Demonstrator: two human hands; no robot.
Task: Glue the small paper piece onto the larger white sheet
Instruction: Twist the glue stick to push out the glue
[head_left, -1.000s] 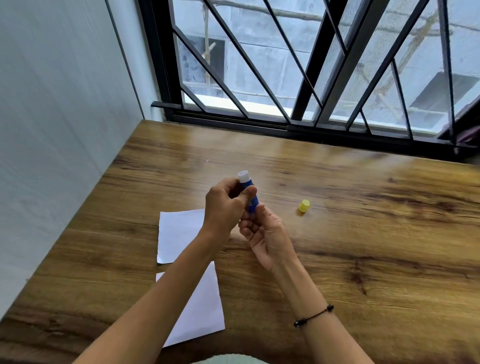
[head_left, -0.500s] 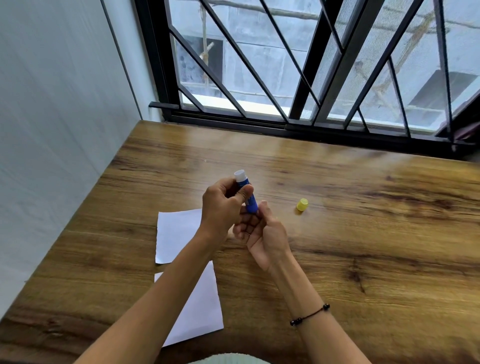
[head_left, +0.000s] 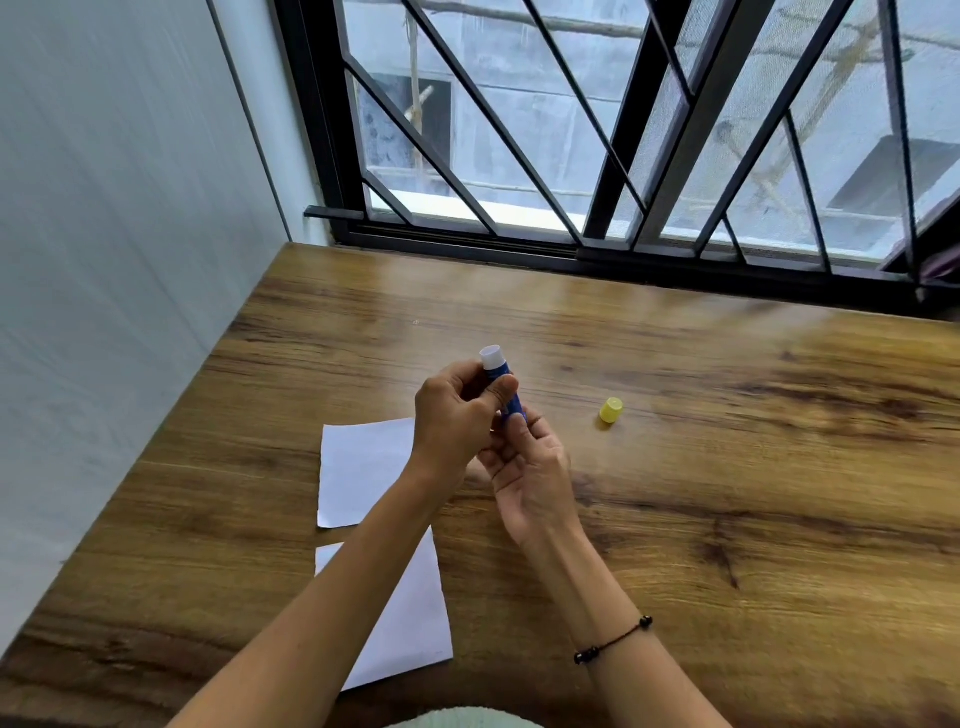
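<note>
Both hands grip the glue stick above the table: left hand has fingers and thumb curled round the upper blue barrel, right hand pinches the lower end from underneath, palm turned up. White open tip points up and away, tilted slightly left.

Head view, compared with the earlier frames: grip arrangement is unchanged on both hands. The stick sits at much the same tilt, white tip exposed as before. Right-hand fingers look a little more closed against the base than a second ago; whether the base has turned cannot be told. Hands remain in the same spot over the table.

Yellow cap lies on the wooden table, right of the hands and apart from them, same place as before. Two white paper pieces lie left of and below the hands, unmoved: far sheet partly under the left wrist, near sheet crossed by the left forearm. A narrow strip of table shows between them. Which is the smaller cannot be told, as the arm covers part of each.

Black beaded bracelet on the right wrist. Barred window behind the table.
</note>
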